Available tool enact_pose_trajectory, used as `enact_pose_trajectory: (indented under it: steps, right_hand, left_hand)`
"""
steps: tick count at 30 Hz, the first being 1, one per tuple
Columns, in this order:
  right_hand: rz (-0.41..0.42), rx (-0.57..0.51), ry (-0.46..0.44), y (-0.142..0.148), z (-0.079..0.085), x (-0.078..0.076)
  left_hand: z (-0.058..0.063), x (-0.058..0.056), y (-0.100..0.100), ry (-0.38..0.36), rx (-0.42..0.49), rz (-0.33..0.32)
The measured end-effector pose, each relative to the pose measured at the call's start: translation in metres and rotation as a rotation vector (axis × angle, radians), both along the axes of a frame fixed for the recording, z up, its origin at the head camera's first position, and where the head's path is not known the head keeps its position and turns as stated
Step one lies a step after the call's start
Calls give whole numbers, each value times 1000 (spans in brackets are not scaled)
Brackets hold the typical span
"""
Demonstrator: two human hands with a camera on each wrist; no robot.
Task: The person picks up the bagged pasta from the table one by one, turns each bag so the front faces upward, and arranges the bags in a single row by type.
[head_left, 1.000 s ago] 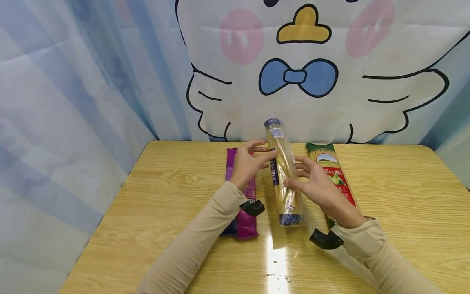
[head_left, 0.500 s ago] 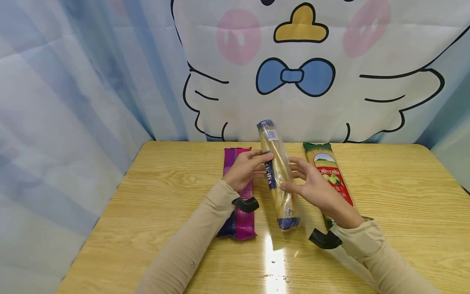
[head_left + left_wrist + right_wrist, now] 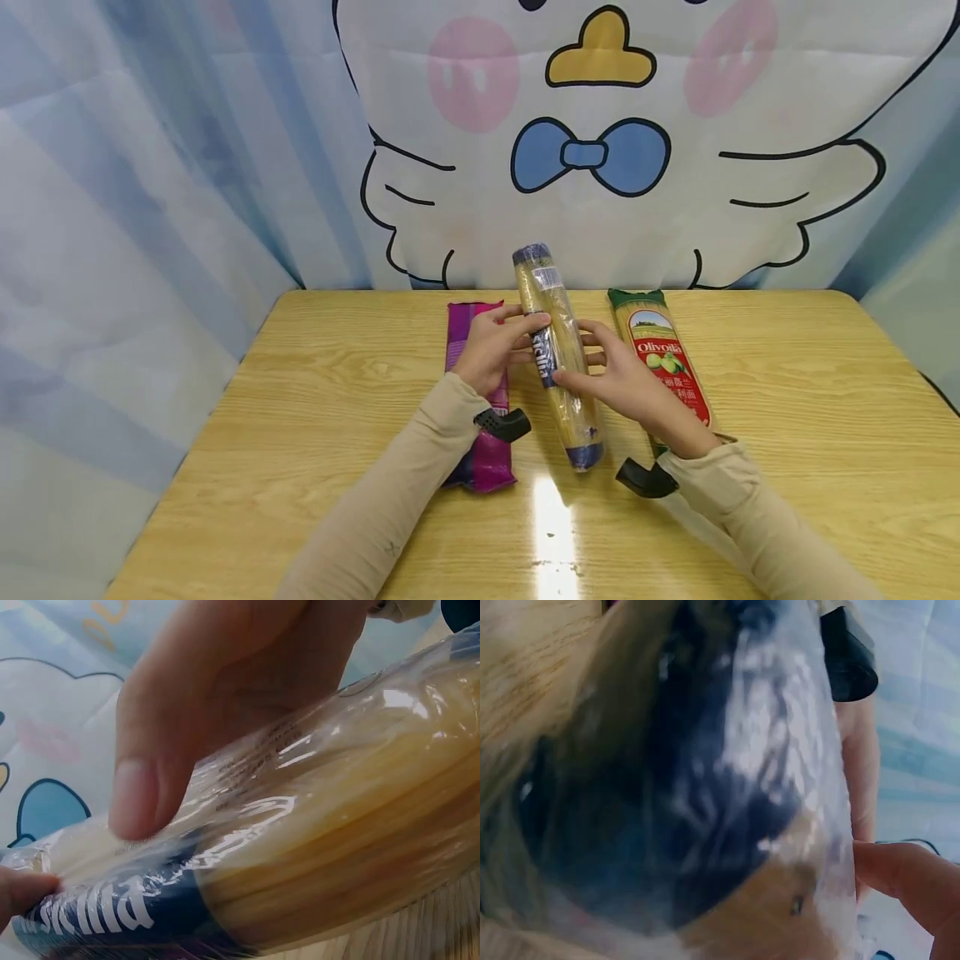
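Both hands hold a clear-wrapped pack of spaghetti [image 3: 572, 417] with dark blue ends and a blue label, tilted above the table in the head view. My left hand [image 3: 487, 346] grips its left side, thumb on the front near the label. Lower on the right side, my right hand [image 3: 626, 379] grips it, thumb across the front and fingers behind. The left wrist view shows the wrapped spaghetti [image 3: 337, 832] close up with a thumb pressing the film. In the right wrist view the pack's blue end [image 3: 660, 847] fills most of the picture, blurred.
A purple and pink packet [image 3: 491, 458] lies on the wooden table [image 3: 337, 400], partly behind the left hand. Right of the spaghetti lies a green and red Olivoilà pasta pack [image 3: 660, 346], its lower part behind the right hand. A printed curtain [image 3: 420, 217] hangs at the table's back edge.
The whole head view has shifted slightly, so everything sits further left. The spaghetti pack leans a little more and has rolled, bringing its label lettering more to the front. Both hands keep their hold.
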State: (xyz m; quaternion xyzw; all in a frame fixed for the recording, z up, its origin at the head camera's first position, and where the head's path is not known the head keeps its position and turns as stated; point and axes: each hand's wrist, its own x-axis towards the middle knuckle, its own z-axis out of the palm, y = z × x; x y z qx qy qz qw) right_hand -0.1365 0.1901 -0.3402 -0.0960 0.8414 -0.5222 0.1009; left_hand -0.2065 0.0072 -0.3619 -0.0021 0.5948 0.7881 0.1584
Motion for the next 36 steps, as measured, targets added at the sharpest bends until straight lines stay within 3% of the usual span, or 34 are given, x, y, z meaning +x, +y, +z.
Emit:
enact_pose_trajectory:
  steps: [9, 19, 23, 29, 36]
  right_hand:
    - [-89, 238, 241, -10, 10, 7]
    - [-151, 482, 353, -25, 4, 10]
    - [-164, 445, 382, -26, 2, 8]
    - [-151, 301, 396, -22, 1, 6]
    - [-133, 161, 280, -13, 0, 5]
  left_hand:
    - [7, 4, 9, 19, 0, 47]
    - [12, 8, 9, -4, -17, 108]
    - [13, 9, 7, -3, -9, 104]
    - [17, 10, 3, 16, -5, 56]
    - [14, 9, -4, 8, -7, -21]
